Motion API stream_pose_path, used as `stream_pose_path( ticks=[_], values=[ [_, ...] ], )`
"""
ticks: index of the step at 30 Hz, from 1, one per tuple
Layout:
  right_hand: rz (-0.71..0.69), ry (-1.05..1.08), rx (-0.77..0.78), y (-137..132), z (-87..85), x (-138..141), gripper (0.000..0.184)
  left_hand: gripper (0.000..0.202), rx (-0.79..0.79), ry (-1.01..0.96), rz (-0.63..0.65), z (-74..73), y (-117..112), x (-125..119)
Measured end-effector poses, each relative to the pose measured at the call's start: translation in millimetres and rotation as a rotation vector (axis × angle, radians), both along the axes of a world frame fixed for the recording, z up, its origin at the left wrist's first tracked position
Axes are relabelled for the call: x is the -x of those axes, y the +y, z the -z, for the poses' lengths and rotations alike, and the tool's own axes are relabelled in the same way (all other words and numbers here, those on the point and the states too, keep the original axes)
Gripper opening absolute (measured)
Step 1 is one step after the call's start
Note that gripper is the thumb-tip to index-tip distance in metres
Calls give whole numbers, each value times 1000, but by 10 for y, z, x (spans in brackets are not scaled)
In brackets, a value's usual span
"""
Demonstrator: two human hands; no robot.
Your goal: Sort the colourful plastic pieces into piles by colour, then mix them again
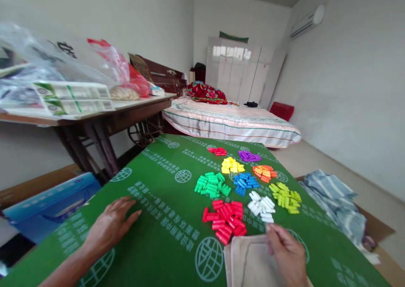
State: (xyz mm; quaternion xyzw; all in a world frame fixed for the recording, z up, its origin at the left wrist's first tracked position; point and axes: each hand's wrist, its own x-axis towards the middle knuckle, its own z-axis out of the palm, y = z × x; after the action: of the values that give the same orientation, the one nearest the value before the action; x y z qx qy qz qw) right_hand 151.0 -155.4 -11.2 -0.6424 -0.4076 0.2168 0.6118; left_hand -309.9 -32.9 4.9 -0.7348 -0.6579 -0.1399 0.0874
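My left hand [112, 220] rests on the green printed board [152, 236], fingers stretched out and thumb apart, with nothing in it. My right hand [286, 251] is at the upper corner of a folded beige cloth [249, 253]. Its thumb and fingers are pinched together; what they hold, if anything, is hidden. Just beyond those fingertips lies a pile of small white rod-shaped pieces [262, 205]. Left of it is a larger pile of red pieces [226, 219], close to the cloth's upper edge.
Farther piles are green [211, 183], blue [245, 182], yellow [232, 165], orange [265, 173], purple [249, 156], lime [285, 197] and small red [217, 151]. A side table [139, 103] with boxes and bags stands left. Beyond is a bed [234, 120]; striped fabric [335, 202] lies right.
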Motion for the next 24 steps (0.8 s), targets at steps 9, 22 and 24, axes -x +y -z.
stream_pose_path(
  ticks=[9, 22, 24],
  values=[
    [-134, -374, 137, -63, 379, 98, 37, 58, -7, -21, -51, 127, -182, -95],
    [-72, -670, 267, -56, 355, 133, 39, 58, -51, -47, 9, 171, -213, -78],
    [-65, -701, 254, -55, 352, 140, 39, 58, -45, -50, 8, 161, -222, -91]
  ],
)
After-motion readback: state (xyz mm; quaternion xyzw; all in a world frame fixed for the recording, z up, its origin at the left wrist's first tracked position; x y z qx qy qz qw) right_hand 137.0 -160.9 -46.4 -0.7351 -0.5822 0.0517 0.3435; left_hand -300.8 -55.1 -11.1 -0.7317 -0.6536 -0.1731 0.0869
